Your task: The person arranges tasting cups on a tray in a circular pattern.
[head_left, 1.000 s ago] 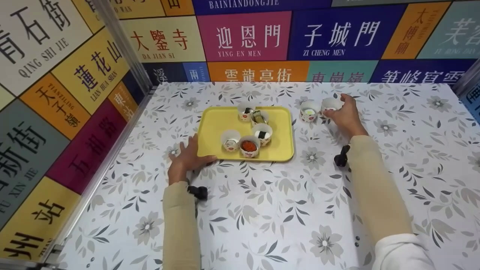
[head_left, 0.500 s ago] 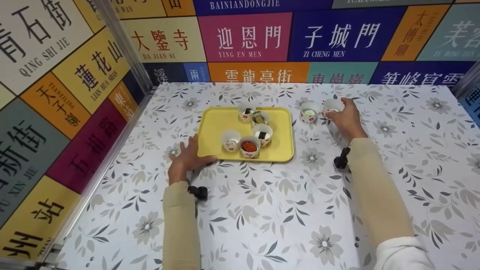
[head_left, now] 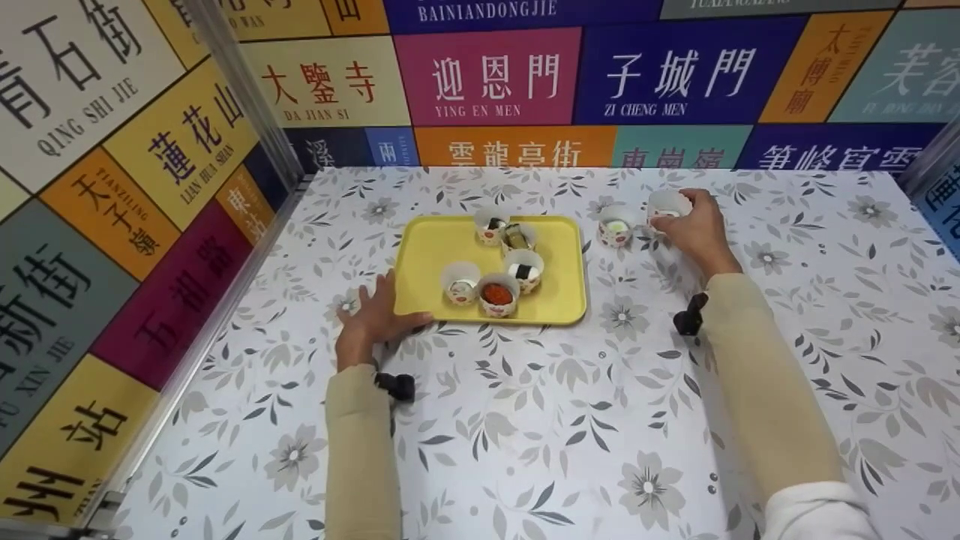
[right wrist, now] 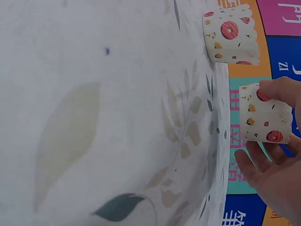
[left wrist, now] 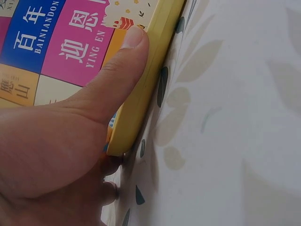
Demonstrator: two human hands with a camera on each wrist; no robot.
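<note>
My right hand (head_left: 701,234) holds a white baking cup with a red donut print (head_left: 667,204) between thumb and fingers. In the right wrist view that cup (right wrist: 264,115) is a little off the tabletop. Left of it, a second baking cup (head_left: 615,231) with white and pale green contents stands on the table. My left hand (head_left: 375,319) rests at the near-left corner of a yellow tray (head_left: 429,244), fingers spread along its side. Its thumb (left wrist: 115,70) lies on the tray's rim (left wrist: 155,70) in the left wrist view.
On the tray stand several more baking cups: one with orange-red filling (head_left: 496,295), one white with a dark strip (head_left: 525,271), one with a greenish piece (head_left: 517,238). A flowered cloth (head_left: 525,435) covers the table. Sign-printed panels (head_left: 487,75) stand behind and left.
The right hand has shifted slightly right and then up, and its cup now sits a bit higher and farther from the neighbouring cup. The left hand and tray stay in place.
</note>
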